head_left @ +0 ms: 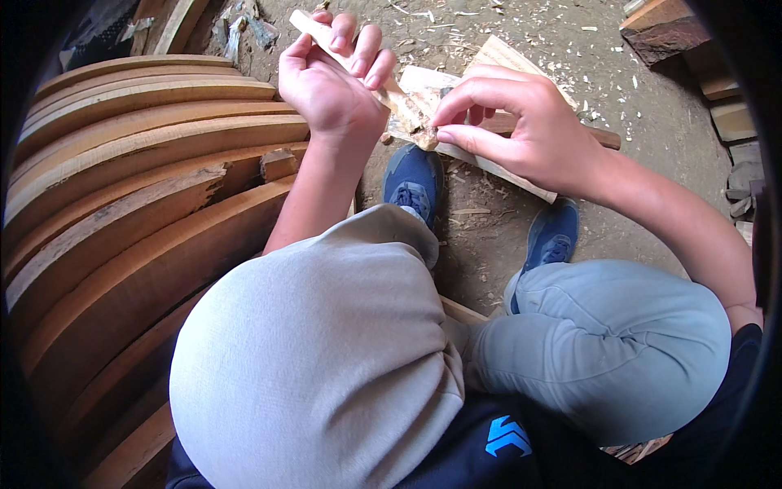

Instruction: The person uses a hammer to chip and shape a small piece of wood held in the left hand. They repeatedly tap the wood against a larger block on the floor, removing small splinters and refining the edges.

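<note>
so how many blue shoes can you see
2. One blue shoe sits below the left hand; the other lies under the right hand's wrist. Knees partly cover both.

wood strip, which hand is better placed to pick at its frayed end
Right. The right hand already has its fingers pinched at the frayed end of the wood strip, while the left hand is wrapped around the strip's upper part, holding it.

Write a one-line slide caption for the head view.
Left hand grips a pale split wooden stick while right hand pinches its splintered end, beside stacked curved brown planks.
</note>
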The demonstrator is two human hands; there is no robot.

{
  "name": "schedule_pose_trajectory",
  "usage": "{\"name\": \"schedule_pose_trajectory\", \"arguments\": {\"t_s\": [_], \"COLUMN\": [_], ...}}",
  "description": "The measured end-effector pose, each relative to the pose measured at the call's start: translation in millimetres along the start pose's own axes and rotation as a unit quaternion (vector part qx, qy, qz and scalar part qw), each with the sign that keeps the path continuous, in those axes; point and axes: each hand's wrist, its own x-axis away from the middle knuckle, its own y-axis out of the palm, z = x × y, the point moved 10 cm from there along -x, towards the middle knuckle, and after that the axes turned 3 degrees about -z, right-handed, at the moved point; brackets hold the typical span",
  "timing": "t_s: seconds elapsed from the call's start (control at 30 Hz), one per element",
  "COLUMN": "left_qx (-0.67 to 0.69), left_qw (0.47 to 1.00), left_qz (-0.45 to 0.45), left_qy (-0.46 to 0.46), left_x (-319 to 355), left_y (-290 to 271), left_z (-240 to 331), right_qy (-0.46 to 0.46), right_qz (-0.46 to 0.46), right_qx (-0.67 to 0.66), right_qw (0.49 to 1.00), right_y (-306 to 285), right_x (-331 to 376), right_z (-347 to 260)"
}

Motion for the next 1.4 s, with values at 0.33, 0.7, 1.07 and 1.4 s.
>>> {"name": "schedule_pose_trajectory", "arguments": {"t_s": [0.33, 0.7, 1.07, 1.4], "left_qx": [-0.031, -0.169, -0.621, -0.474], "left_qw": [0.998, 0.937, 0.622, 0.775], "left_qz": [-0.048, -0.196, -0.166, 0.108], "left_qy": [0.023, -0.234, -0.447, -0.404], "left_x": [0.1, 19.9, 48.0, 68.4], "left_y": [5.4, 0.6, -30.9, -104.8], "left_z": [1.4, 30.1, -51.1, -52.1], "right_qy": [0.229, 0.145, -0.01, 0.224], "right_qz": [-0.025, -0.042, -0.075, -0.18], "right_qx": [-0.249, 0.094, 0.242, 0.365], "right_qw": [0.941, 0.984, 0.967, 0.886], "right_y": [18.4, -27.1, -33.6, -19.4], "right_x": [12.6, 1.0, -1.7, 61.1], "right_z": [46.5, 64.1, 49.9, 107.7]}}
